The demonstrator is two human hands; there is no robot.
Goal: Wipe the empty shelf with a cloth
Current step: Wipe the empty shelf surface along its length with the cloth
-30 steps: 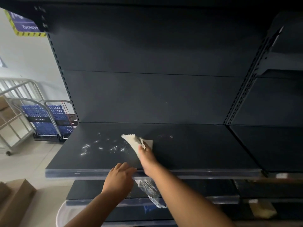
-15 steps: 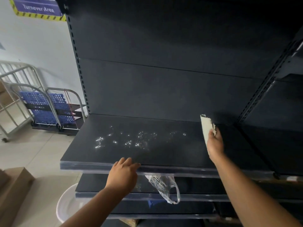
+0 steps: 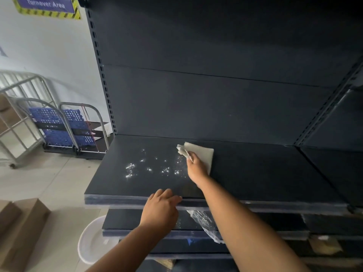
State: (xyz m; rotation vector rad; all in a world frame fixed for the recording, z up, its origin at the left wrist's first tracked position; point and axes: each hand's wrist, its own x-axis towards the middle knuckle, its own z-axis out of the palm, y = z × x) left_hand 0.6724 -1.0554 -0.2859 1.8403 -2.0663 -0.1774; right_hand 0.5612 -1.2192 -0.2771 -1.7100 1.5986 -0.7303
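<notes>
The dark empty shelf (image 3: 255, 173) runs across the middle of the view, with white specks and wet spots (image 3: 149, 167) on its left half. A pale grey cloth (image 3: 203, 154) lies partly flat on the shelf near the back. My right hand (image 3: 196, 167) presses on the cloth's left part and holds a bunched corner of it. My left hand (image 3: 160, 211) rests on the shelf's front edge, fingers together, holding nothing that I can see.
Lower dark shelves (image 3: 137, 222) sit below, with a clear plastic bag (image 3: 206, 224) hanging there. A white bucket (image 3: 92, 242) and cardboard boxes (image 3: 21, 228) stand on the floor at left. Blue trolleys (image 3: 64, 126) lean against the wall. Another shelf bay (image 3: 337, 169) adjoins on the right.
My right hand has swept the cloth from the shelf's right back corner leftwards to the middle and laid it flatter. The left hand stays on the front edge.
</notes>
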